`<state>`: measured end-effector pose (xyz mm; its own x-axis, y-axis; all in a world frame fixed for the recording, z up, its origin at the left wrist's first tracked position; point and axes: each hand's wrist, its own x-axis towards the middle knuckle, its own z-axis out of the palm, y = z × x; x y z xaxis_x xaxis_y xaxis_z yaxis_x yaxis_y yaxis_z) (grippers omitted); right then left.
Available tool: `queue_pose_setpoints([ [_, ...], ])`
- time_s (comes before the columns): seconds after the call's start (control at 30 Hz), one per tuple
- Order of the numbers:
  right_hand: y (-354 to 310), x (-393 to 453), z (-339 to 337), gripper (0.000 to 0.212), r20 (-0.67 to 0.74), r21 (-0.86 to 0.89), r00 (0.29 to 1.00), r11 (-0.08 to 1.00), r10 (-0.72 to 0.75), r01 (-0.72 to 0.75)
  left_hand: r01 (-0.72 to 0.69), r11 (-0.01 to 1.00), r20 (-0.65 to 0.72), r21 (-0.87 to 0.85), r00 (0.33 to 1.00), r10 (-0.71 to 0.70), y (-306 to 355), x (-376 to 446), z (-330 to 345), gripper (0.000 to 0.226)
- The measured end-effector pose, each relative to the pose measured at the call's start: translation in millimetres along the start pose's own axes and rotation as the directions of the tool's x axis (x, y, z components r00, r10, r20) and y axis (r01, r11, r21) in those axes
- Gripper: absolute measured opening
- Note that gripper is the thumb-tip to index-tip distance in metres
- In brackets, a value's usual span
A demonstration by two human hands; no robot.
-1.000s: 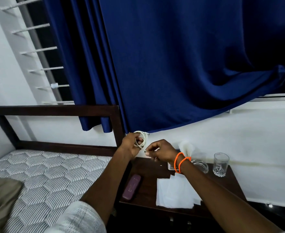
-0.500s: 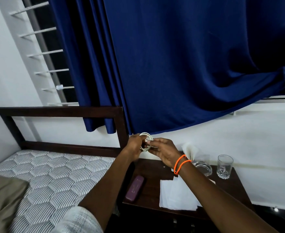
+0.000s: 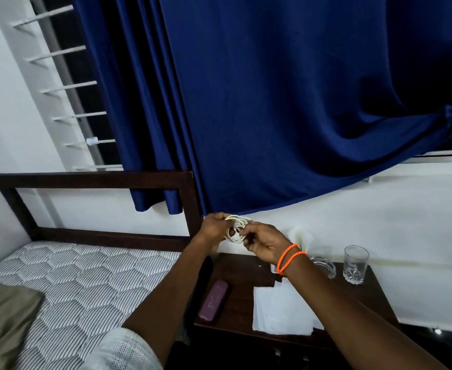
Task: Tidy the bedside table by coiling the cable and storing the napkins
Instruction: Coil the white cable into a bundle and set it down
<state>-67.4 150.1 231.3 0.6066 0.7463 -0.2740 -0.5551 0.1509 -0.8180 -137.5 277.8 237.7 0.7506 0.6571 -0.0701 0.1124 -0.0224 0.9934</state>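
A white cable [image 3: 236,227] is wound into a small coil, held in the air above the back left corner of the dark wooden bedside table [image 3: 242,293]. My left hand [image 3: 214,227] grips the coil's left side. My right hand [image 3: 265,243], with two orange bands at the wrist, pinches the coil's right side. White napkins [image 3: 278,309] lie spread flat on the table's front part, partly under my right forearm. More white tissue [image 3: 302,237] stands at the table's back by the wall.
A purple case [image 3: 213,299] lies at the table's left edge. A glass ashtray [image 3: 324,267] and a drinking glass [image 3: 355,264] stand at the back right. The bed [image 3: 80,284] with its dark headboard is on the left, a blue curtain [image 3: 286,102] hangs above.
My right hand has come up from below the coil to meet it and now pinches its right side. The view has shifted slightly left and down.
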Motion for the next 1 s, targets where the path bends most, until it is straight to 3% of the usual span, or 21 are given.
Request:
queue_pose_setpoints([
  [0.1, -2, -2, -7, 0.019, 0.056, -0.019, 0.997, 0.998, 0.059, -0.058, 0.103, 0.982, 0.098, -0.160, 0.991, -0.088, 5, -4, -4, 0.010],
  [0.27, -4, -7, -7, 0.018, 0.151, -0.071, 0.984, 0.994, 0.097, -0.087, 0.016, 0.999, 0.125, -0.035, 0.992, -0.012, 4, -8, -8, 0.006],
  [0.43, -9, -11, -7, 0.041, 0.296, 0.106, 0.955, 0.994, 0.002, -0.035, 0.218, 0.935, 0.355, -0.280, 0.928, -0.110, 13, -13, -17, 0.018],
  [0.53, -11, -11, -6, 0.038, 0.370, 0.241, 0.928, 0.970, -0.052, -0.042, 0.304, 0.859, 0.477, -0.412, 0.875, -0.081, 14, -14, -27, 0.019],
  [0.63, -11, -12, -4, 0.039, 0.430, 0.286, 0.899, 0.957, -0.084, -0.047, 0.305, 0.844, 0.540, -0.442, 0.841, -0.022, 12, -16, -34, 0.035],
  [0.73, -10, -9, -1, 0.036, 0.422, 0.185, 0.901, 0.983, -0.096, 0.018, 0.228, 0.872, 0.504, -0.433, 0.863, 0.025, 12, -16, -35, 0.035],
  [0.87, -6, -3, -3, 0.016, 0.248, -0.101, 0.962, 0.984, -0.115, 0.144, 0.074, 0.967, 0.419, -0.245, 0.907, 0.037, 13, -17, -32, 0.027],
  [1.0, -2, 1, -6, 0.034, 0.153, -0.390, 0.973, 0.894, -0.176, 0.222, -0.081, 0.997, 0.364, 0.004, 0.928, 0.074, 11, -20, -26, 0.020],
])
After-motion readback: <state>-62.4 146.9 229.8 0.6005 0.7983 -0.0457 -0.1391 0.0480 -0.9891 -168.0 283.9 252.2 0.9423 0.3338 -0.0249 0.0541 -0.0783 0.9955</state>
